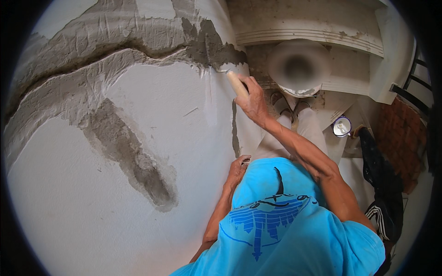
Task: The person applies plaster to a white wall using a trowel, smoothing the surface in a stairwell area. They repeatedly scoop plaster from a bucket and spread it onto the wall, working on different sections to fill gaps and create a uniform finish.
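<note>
Nearest: bright-blue T-shirt with darker blue print (267, 216), worn by the person. Left hand (237, 169): beside the wall's lower right edge, fingers curled; whether they grip anything cannot be told. Right hand (253, 102): fingers closed round a pale wooden-handled tool (237, 85), its slim metal end at the wall, just under the dark-grey damp-looking patch (209, 48). White plastered wall (193, 138): open face left of both hands, bearing a long grey gouge (138, 168); a jagged, cracked ledge of grey plaster (87, 62) crosses above. Narrow dark strip (235, 129): along the wall's right side, between the hands. Beyond: white dark-rimmed pail (341, 126), right of the feet, floor between. Farthest: beige moulded steps (350, 39), edges running crosswise.
</note>
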The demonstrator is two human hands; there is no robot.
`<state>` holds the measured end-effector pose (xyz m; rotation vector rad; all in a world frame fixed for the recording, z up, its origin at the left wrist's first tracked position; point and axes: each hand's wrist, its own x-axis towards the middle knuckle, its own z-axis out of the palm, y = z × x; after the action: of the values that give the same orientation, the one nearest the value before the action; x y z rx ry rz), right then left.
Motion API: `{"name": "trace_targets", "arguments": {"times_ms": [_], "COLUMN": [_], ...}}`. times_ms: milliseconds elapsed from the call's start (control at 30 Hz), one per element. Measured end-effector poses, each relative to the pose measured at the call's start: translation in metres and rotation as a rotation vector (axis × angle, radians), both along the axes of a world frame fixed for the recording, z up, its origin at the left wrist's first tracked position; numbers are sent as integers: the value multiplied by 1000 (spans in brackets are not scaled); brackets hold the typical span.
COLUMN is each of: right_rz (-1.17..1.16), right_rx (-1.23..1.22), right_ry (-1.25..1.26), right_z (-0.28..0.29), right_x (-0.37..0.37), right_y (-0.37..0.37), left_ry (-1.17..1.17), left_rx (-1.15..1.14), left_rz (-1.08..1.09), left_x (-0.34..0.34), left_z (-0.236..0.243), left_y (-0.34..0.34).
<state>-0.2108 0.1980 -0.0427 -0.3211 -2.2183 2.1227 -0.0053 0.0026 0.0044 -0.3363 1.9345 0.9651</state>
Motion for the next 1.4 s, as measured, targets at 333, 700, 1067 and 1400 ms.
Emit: {"name": "trace_targets", "arguments": {"times_ms": [333, 700, 1067, 1400], "right_rz": [-30, -105, -43, 13], "right_rx": [-72, 6, 40, -100], "right_ry": [5, -69, -5, 3], "right_z": [22, -61, -49, 8], "right_x": [18, 2, 6, 22], "right_y": [2, -4, -18, -1], "left_ry": [-27, -28, -43, -68], "left_rx": [-3, 3, 18, -6], "left_rz": [15, 32, 69, 56], "left_x": [5, 5, 2, 3], "left_z": [-6, -3, 0, -1], "left_y": [-5, -2, 3, 0]}}
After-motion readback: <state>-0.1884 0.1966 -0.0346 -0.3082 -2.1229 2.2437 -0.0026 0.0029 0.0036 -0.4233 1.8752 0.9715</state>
